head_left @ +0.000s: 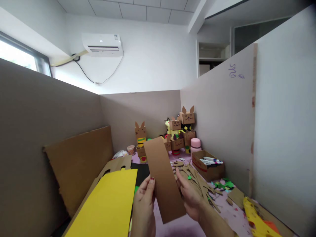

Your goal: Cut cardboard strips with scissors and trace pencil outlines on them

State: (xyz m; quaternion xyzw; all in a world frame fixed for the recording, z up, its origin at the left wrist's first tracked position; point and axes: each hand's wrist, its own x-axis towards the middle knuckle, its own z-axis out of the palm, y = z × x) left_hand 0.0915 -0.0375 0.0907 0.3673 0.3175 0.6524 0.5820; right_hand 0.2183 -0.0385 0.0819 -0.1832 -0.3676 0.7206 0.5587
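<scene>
As a person's left hand pinches a brown strip of cardboard along its left edge, thumb on the near face, the right hand meets the opposite edge at the lower center of the frame, one finger stretched out; whether it truly grips or merely steadies the piece cannot be told. The strip tilts, its top leaning left, above a pink desk.

A yellow sheet fills the lower left, while thin cardboard scraps lie heaped right of center, just behind the right hand. Animal figures stand in the center background, near a pink bottle and an open box of pens.

The likeliest trouble is a crease: the strip looks thin, and uneven pressure from the two hands could bend it out of line. Should the left thumb ease off while the right hand only steadies, the piece could swivel or drop. A wide sweep toward the right of the frame could scatter the scraps, and a dropped strip might be lost among their matching brown.
</scene>
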